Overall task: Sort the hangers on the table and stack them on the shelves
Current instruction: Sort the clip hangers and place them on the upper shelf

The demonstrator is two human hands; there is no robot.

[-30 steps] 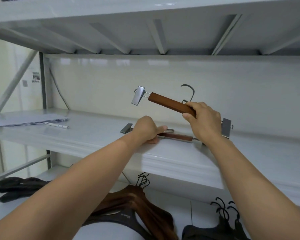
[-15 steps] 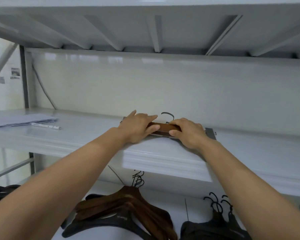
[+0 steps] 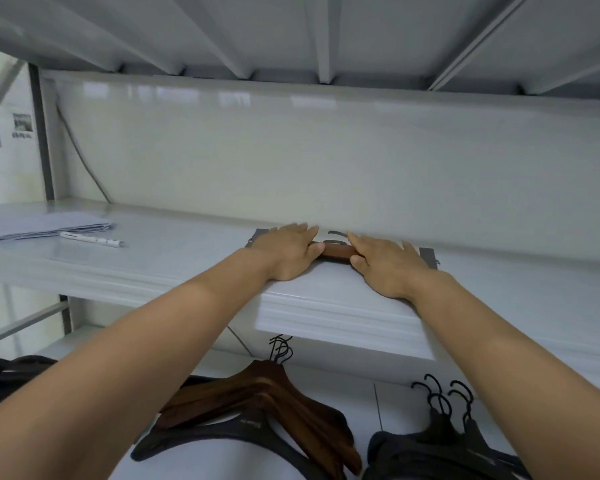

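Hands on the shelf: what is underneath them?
Wooden clip hangers: brown wood shows between the left hand and right hand, grey clips poke out at both sides. The hands cover the rest, including how many lie stacked.

Brown wooden clip hangers (image 3: 338,251) stacked flat on upper shelf (image 3: 187,261); brown coat hangers (image 3: 267,393), black hangers (image 3: 440,441) piled below.

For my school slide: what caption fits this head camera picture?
Left hand and right hand rest on wooden clip hangers on the shelf, near papers and a pen.
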